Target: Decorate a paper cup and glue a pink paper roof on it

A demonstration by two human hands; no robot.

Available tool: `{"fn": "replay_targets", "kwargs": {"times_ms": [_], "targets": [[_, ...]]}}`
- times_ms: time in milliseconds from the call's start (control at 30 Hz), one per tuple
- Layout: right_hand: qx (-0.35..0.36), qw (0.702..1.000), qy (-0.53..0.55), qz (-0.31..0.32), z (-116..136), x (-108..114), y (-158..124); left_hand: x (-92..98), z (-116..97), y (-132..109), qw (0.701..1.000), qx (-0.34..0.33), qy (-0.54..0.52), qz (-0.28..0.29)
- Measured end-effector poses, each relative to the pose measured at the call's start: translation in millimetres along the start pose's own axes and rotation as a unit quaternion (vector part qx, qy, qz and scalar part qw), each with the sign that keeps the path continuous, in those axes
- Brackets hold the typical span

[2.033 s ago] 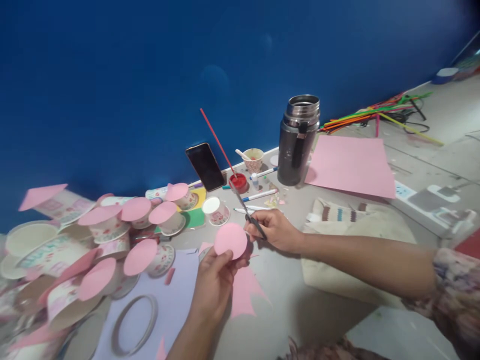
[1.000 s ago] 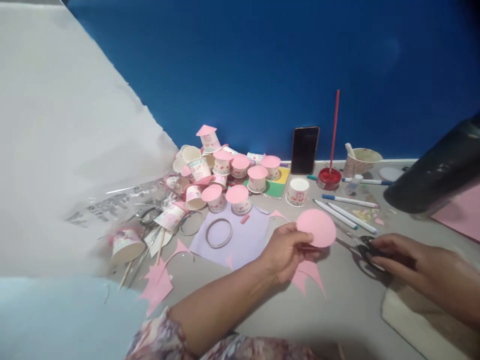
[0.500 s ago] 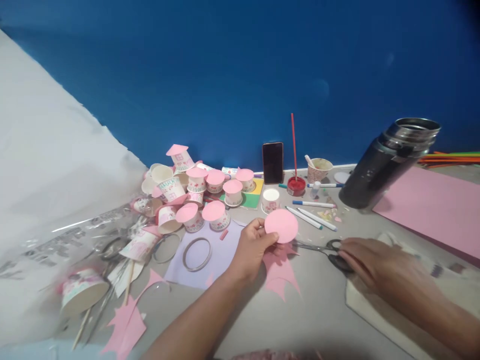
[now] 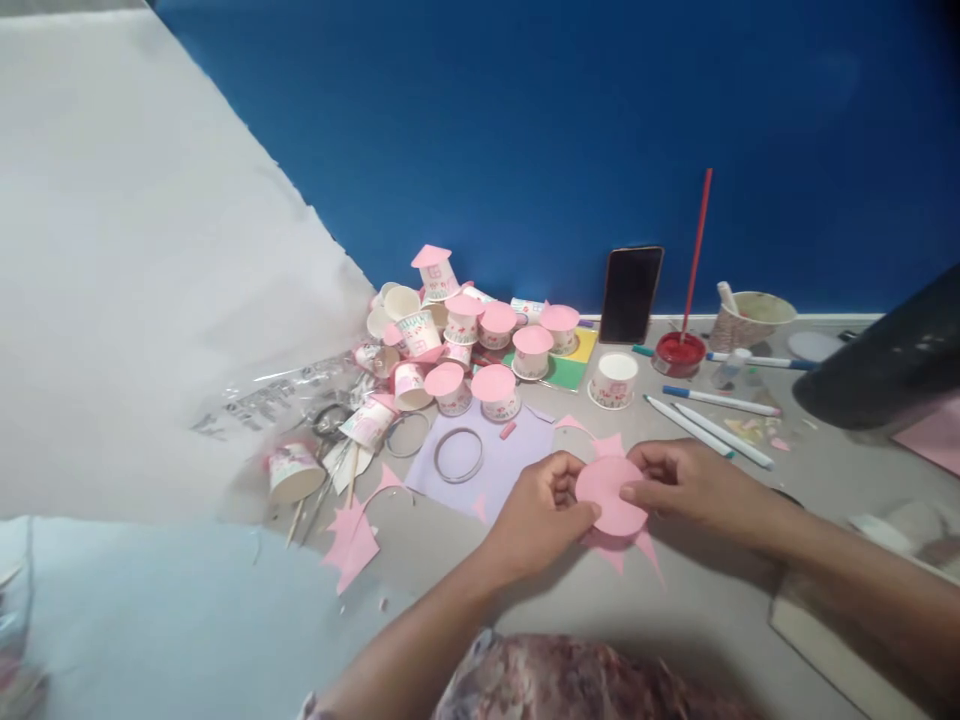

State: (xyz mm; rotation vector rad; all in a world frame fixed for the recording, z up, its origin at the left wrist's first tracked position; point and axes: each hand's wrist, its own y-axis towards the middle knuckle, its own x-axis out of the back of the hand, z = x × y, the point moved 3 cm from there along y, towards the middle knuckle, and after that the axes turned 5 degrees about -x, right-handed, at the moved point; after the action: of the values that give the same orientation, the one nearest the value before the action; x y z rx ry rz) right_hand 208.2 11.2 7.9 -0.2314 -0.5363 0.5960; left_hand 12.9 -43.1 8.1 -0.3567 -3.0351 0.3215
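Observation:
A round pink paper disc (image 4: 611, 497) is held up between both my hands over the table. My left hand (image 4: 541, 510) pinches its left edge, thumb on top. From the other side my right hand (image 4: 686, 490) grips the upper right edge, its thumb lying on the paper's face. Jagged pink paper scraps (image 4: 609, 558) lie beneath the disc. Beyond it a small decorated paper cup (image 4: 613, 381) stands with a plain white top. Several similar cups topped with pink discs (image 4: 495, 385) sit to the left. The scissors are mostly hidden behind my right arm.
Two tape rings (image 4: 459, 455) lie on and beside a lilac sheet (image 4: 427, 480). Markers (image 4: 720, 402), a red paint pot (image 4: 679, 352) with a brush, and a leaning phone (image 4: 631, 295) are at the back. A dark flask (image 4: 877, 360) stands right; pink scraps (image 4: 352, 540) lie left.
My right hand has let go of the scissors and now holds the pink disc along with my left hand. The view has swung left, so things appear further right.

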Motion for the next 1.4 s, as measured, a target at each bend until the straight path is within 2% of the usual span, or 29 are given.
{"fn": "replay_targets", "kwargs": {"times_ms": [67, 100, 167, 200, 267, 333, 433, 500, 600, 700, 800, 900, 1000, 1100, 1200, 1300, 1400], "targets": [[0.002, 1.0, 0.02, 0.004, 7.5, -7.1, 11.7, 25.9, -2.2, -13.6, 0.995, -0.007, 0.076, -0.059], [0.005, 1.0, 0.027, 0.0, 11.5, -9.6, 17.7, 43.8, -3.0, -21.5, 0.983, -0.015, 0.137, -0.123], [0.006, 0.999, 0.046, 0.001, 19.4, -15.0, 29.8, 81.0, -3.9, -38.5, 0.922, -0.038, 0.281, -0.263], [0.002, 0.998, 0.064, 0.009, 22.9, -18.3, 35.5, 95.9, -2.6, -45.3, 0.889, -0.049, 0.342, -0.299], [-0.01, 0.994, 0.105, 0.03, 29.0, -25.7, 45.4, 115.9, 5.7, -51.3, 0.852, -0.037, 0.428, -0.3], [-0.021, 0.99, 0.135, 0.043, 33.0, -31.2, 51.5, 124.6, 15.7, -48.9, 0.833, -0.03, 0.474, -0.283], [-0.025, 0.991, 0.128, 0.015, 32.5, -28.3, 52.2, 125.1, 26.9, -37.0, 0.825, -0.034, 0.499, -0.264], [-0.023, 0.995, 0.096, -0.023, 27.0, -18.3, 48.0, 122.9, 29.6, -31.6, 0.82, -0.038, 0.506, -0.264], [-0.031, 0.995, 0.062, -0.076, 12.8, 1.4, 38.0, 114.6, 25.5, -33.5, 0.83, -0.061, 0.49, -0.259], [-0.057, 0.99, 0.081, -0.102, -2.8, 15.9, 26.7, 94.1, 11.1, -40.2, 0.835, -0.157, 0.462, -0.253], [-0.084, 0.988, 0.084, -0.1, -15.1, 17.2, 16.9, 62.1, 0.3, -36.2, 0.842, -0.25, 0.436, -0.198], [-0.085, 0.991, 0.059, -0.087, -23.4, 7.3, 10.4, 32.5, 1.7, -20.9, 0.863, -0.261, 0.416, -0.119], [-0.079, 0.993, 0.062, -0.068, -28.1, -4.6, 6.8, 19.4, 4.5, -9.7, 0.868, -0.257, 0.414, -0.095], [-0.069, 0.994, 0.071, -0.051, -25.3, -9.6, 4.7, 27.1, 3.6, -10.0, 0.865, -0.252, 0.421, -0.104], [-0.049, 0.996, 0.066, -0.043, -16.3, -6.7, 3.4, 51.0, 4.1, -18.1, 0.855, -0.233, 0.442, -0.141], [-0.036, 0.995, 0.075, -0.058, -9.2, -1.5, 2.5, 75.1, 8.9, -26.0, 0.838, -0.179, 0.481, -0.187], [-0.052, 0.987, 0.141, -0.063, -9.2, -0.6, 1.9, 78.6, 9.1, -29.8, 0.832, -0.15, 0.486, -0.223]]}}
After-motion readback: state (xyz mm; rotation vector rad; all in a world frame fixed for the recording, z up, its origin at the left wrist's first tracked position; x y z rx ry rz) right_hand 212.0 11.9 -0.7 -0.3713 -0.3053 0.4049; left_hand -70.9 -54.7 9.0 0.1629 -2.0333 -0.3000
